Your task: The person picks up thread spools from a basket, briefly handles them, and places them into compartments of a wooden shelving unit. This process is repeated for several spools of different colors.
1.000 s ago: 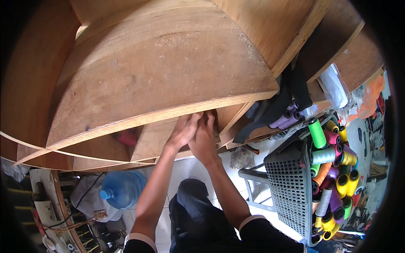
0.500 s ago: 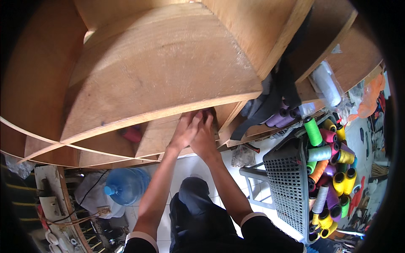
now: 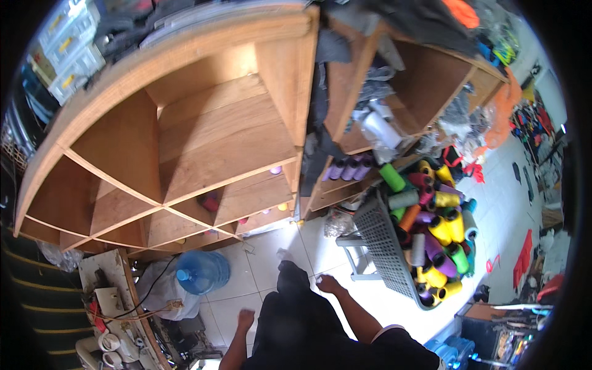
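My left hand hangs low over the white tiled floor, left of my dark-trousered leg. Its fingers look curled in and nothing sticks out of them. My right hand is held low on the other side of the leg, its fingers also curled, with no object visible in it. Both hands are apart from the wooden shelf unit. Its lower compartments hold a purple spool, a yellow spool and a dark red bundle. Right of my right hand, a grey perforated basket overflows with colourful thread cones.
A blue water bottle stands on the floor to the left, beside a worn machine table with cables. The basket rests on a grey stool. Purple cones line a shelf at right. Dark cloth hangs between the units.
Both hands have come out of the lower compartment and dropped apart to either side of my leg. The view has pulled back, showing more of the shelves and the room.
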`<state>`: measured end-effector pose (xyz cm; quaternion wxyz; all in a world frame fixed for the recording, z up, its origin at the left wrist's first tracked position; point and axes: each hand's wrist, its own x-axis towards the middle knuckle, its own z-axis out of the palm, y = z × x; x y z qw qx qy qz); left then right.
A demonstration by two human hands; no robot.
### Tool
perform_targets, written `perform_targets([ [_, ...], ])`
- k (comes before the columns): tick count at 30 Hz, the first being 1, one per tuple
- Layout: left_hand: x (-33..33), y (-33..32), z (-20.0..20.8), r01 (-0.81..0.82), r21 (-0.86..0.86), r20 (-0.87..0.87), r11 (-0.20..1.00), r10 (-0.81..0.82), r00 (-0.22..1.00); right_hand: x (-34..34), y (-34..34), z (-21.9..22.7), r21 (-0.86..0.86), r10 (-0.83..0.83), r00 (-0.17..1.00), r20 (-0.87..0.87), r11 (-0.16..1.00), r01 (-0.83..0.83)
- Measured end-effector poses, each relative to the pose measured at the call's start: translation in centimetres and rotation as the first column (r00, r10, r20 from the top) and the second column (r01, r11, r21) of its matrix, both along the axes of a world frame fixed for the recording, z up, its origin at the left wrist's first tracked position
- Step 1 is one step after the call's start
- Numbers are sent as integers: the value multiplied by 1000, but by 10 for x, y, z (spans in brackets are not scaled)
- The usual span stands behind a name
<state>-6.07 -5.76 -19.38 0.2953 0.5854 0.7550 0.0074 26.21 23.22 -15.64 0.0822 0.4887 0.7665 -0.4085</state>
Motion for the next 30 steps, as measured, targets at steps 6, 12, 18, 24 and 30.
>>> perform_targets([
  [6, 21, -124, 39, -446, -759, 317, 474, 868, 383, 144, -132, 4, -480, -271, 808, 523, 690, 542],
  [12, 37, -72, 131, -559, -768, 270, 312, 950, 159, 199, -176, 17, -326, -301, 892, 338, 851, 411],
  [18, 41, 23, 164, -632, -625, 400, 458, 883, 244, 156, -107, 128, 184, -352, 936, -20, 919, 349],
  [24, 78, 84, 192, -617, -562, 445, 550, 831, 335, 144, -39, 284, 287, -448, 672, -590, 662, 692],
  [30, 151, 76, 194, -585, -622, 384, 521, 854, 352, 221, -5, 368, 336, -461, 475, -749, 353, 873],
])
